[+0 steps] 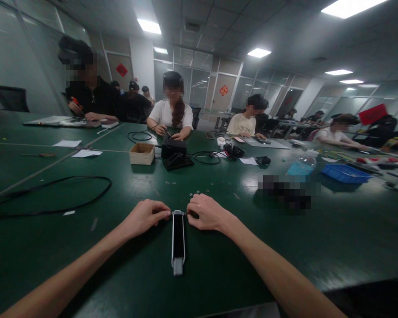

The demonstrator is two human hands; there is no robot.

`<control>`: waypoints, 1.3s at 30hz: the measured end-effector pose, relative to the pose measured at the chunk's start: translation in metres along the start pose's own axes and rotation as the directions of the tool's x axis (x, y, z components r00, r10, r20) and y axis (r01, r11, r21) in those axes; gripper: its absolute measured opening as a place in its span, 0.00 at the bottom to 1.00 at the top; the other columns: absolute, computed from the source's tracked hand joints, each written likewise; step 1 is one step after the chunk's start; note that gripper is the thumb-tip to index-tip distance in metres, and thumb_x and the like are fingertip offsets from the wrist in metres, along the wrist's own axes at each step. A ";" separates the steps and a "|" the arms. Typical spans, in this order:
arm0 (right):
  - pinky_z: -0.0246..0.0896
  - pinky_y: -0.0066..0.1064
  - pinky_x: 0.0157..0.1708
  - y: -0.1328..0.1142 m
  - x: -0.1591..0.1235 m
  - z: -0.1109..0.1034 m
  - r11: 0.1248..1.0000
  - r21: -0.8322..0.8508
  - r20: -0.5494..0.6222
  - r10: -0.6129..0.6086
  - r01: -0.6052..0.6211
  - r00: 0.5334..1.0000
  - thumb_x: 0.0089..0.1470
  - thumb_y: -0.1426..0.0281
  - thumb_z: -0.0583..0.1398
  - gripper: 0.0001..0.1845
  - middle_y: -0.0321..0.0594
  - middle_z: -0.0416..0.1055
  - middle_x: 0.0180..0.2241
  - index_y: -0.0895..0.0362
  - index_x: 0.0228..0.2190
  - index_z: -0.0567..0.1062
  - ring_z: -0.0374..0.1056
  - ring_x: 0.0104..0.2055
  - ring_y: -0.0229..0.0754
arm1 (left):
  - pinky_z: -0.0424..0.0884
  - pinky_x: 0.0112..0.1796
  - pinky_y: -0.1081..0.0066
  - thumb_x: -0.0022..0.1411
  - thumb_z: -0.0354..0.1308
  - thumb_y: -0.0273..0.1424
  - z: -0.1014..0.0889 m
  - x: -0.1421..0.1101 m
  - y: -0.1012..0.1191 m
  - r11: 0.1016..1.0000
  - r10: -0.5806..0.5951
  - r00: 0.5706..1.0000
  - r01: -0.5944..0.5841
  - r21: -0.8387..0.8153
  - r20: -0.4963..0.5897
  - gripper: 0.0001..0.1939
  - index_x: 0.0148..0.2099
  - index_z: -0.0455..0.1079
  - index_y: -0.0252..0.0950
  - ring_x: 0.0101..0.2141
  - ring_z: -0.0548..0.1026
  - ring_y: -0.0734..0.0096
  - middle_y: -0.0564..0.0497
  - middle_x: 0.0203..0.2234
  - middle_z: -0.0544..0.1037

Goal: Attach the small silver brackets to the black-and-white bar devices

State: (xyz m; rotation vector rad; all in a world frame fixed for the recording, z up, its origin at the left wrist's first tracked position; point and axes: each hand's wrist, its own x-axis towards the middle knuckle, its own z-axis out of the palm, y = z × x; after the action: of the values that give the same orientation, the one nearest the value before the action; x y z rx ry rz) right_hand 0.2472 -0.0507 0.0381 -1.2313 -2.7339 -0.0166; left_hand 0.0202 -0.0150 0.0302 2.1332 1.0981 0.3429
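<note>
Left hand (141, 218): fingers drawn together at the far end of a slim black-and-silver device (178, 236) — cannot tell if they grip anything.
Right hand (207, 213): fingers curled in opposite, their hold likewise unclear.
Device: lies lengthwise, pointing to the near edge of the bench (219, 274).
Small rings (198, 191): just beyond the right hand.
Open room: bare surface around the device's near end — between the forearms.

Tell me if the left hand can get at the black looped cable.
Probably yes: from the left hand, nothing visible blocks the way across the green tabletop to the black looped cable, though it is occupied at the slim black, silver-edged bar.
</note>
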 end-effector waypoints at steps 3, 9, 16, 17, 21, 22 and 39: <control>0.54 0.30 0.34 0.000 0.000 -0.001 1.000 -0.007 -0.003 0.004 -0.004 1.000 0.54 0.71 0.57 0.07 0.39 0.68 0.28 0.61 0.28 0.73 0.59 0.32 0.37 | 0.67 0.26 0.73 0.59 0.52 0.43 0.002 0.000 -0.003 0.999 0.005 1.000 -0.006 -0.050 -0.014 0.18 0.42 0.72 0.35 0.24 0.72 0.71 0.51 0.30 0.78; 0.55 0.32 0.38 -0.002 0.001 -0.004 0.999 0.007 0.014 0.034 -0.034 0.999 0.56 0.71 0.56 0.08 0.41 0.69 0.29 0.61 0.29 0.74 0.61 0.33 0.38 | 0.70 0.31 0.71 0.58 0.54 0.41 0.003 0.000 -0.003 0.996 0.042 0.998 -0.045 -0.077 -0.042 0.14 0.36 0.68 0.35 0.31 0.75 0.67 0.51 0.31 0.78; 0.57 0.33 0.38 0.000 -0.001 -0.014 0.996 -0.028 0.050 0.089 -0.087 0.995 0.58 0.66 0.55 0.12 0.44 0.71 0.34 0.60 0.34 0.75 0.64 0.37 0.42 | 0.69 0.36 0.69 0.58 0.54 0.40 0.002 0.000 0.000 0.996 0.083 0.994 -0.085 -0.025 -0.066 0.12 0.37 0.69 0.36 0.34 0.75 0.67 0.51 0.33 0.77; 0.57 0.34 0.38 0.002 -0.003 -0.016 0.992 -0.043 0.045 0.117 -0.115 0.992 0.58 0.64 0.56 0.13 0.44 0.71 0.34 0.60 0.35 0.75 0.64 0.38 0.43 | 0.69 0.36 0.69 0.58 0.54 0.40 0.001 -0.001 0.000 0.997 0.079 0.995 -0.081 -0.019 -0.061 0.12 0.37 0.69 0.36 0.34 0.75 0.67 0.51 0.33 0.77; 0.58 0.35 0.38 0.017 -0.012 -0.021 0.953 -0.093 0.066 0.294 -0.287 0.954 0.57 0.64 0.55 0.14 0.47 0.71 0.37 0.60 0.37 0.74 0.66 0.39 0.45 | 0.69 0.35 0.69 0.58 0.55 0.38 0.000 -0.001 -0.001 0.998 0.068 0.997 -0.068 0.016 -0.035 0.12 0.39 0.69 0.36 0.34 0.74 0.67 0.51 0.33 0.77; 0.58 0.34 0.37 0.021 -0.014 -0.022 0.943 -0.081 0.094 0.329 -0.322 0.940 0.57 0.66 0.55 0.12 0.47 0.71 0.37 0.60 0.37 0.74 0.66 0.39 0.45 | 0.69 0.35 0.69 0.58 0.55 0.38 0.000 0.000 -0.002 0.997 0.070 0.997 -0.069 0.022 -0.034 0.12 0.39 0.69 0.36 0.34 0.74 0.68 0.51 0.33 0.77; 0.56 0.31 0.33 0.023 -0.012 -0.018 0.935 -0.056 0.099 0.355 -0.351 0.930 0.54 0.74 0.53 0.08 0.44 0.71 0.33 0.60 0.32 0.72 0.66 0.34 0.41 | 0.68 0.32 0.69 0.62 0.51 0.35 0.009 -0.002 0.000 0.974 0.165 0.983 -0.149 0.169 -0.081 0.10 0.41 0.68 0.35 0.31 0.73 0.67 0.50 0.33 0.76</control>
State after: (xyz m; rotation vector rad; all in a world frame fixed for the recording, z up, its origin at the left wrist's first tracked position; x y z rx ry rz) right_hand 0.2742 -0.0455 0.0535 -1.7656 -2.5624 0.0383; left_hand 0.0236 -0.0208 0.0237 2.3773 1.0429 0.4457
